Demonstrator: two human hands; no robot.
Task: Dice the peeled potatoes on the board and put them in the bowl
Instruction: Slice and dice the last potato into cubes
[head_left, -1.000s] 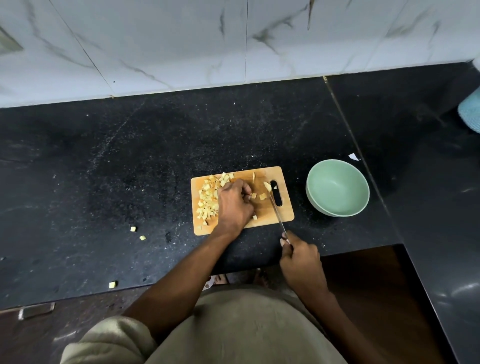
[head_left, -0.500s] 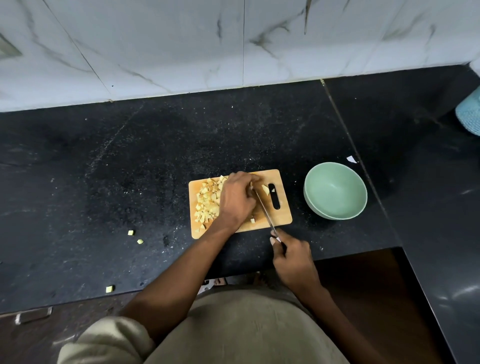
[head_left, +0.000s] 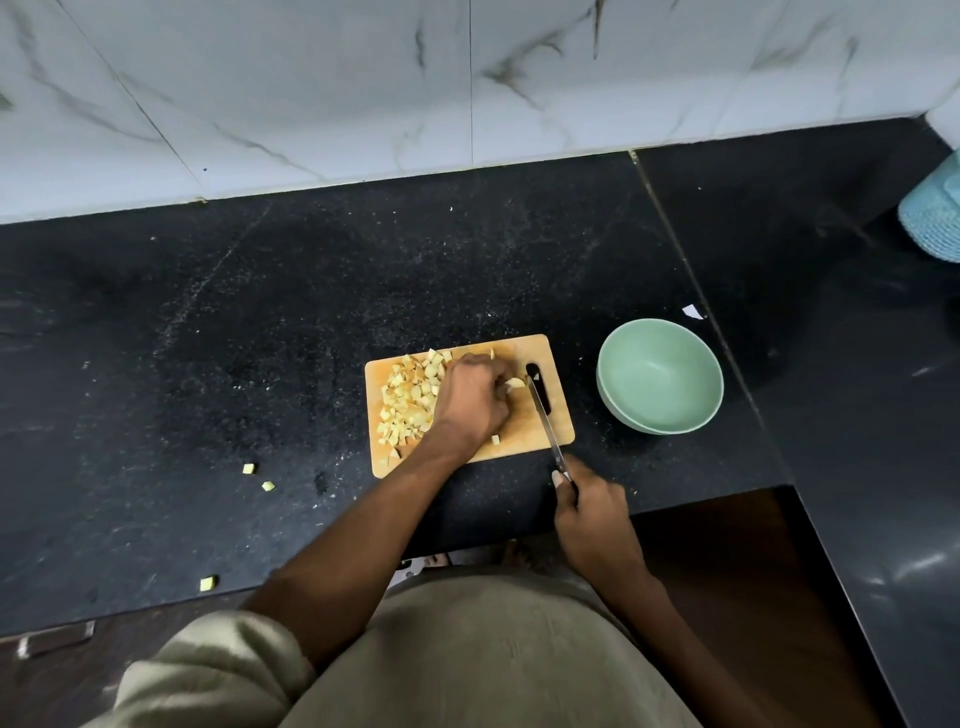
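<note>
- Most of the dicing looked done: a heap of potato cubes (head_left: 410, 402) lay on the left half of the cutting board (head_left: 535, 431), with one loose cube (head_left: 495, 440) nearer the front edge.
- One small potato piece (head_left: 515, 383) was not yet cut; it sat on the board just to the right of the left hand (head_left: 475, 400), whose curled fingers held it down.
- The right hand (head_left: 589, 506) was wrapped round the handle of the knife (head_left: 545, 421), off the front edge of the board, and the blade ran up across the board to end right beside that piece.
- The green bowl (head_left: 660, 382) stood on the counter (head_left: 260, 338) just right of the board and held nothing, so moving the cubes into it was, by my reading, wholly undone.
- Three stray cubes (head_left: 250, 468) lay on the counter well to the left of the board; they would probably need gathering too.
- The left hand covered the middle of the board, so I could not tell how much uncut potato lay under it, nor exactly how the fingertips gripped the piece.
- Whether the blade's edge touched the board or the potato was too fine to make out.
- A pale blue thing (head_left: 935, 218) at the right edge was cut off and could not be identified.
</note>
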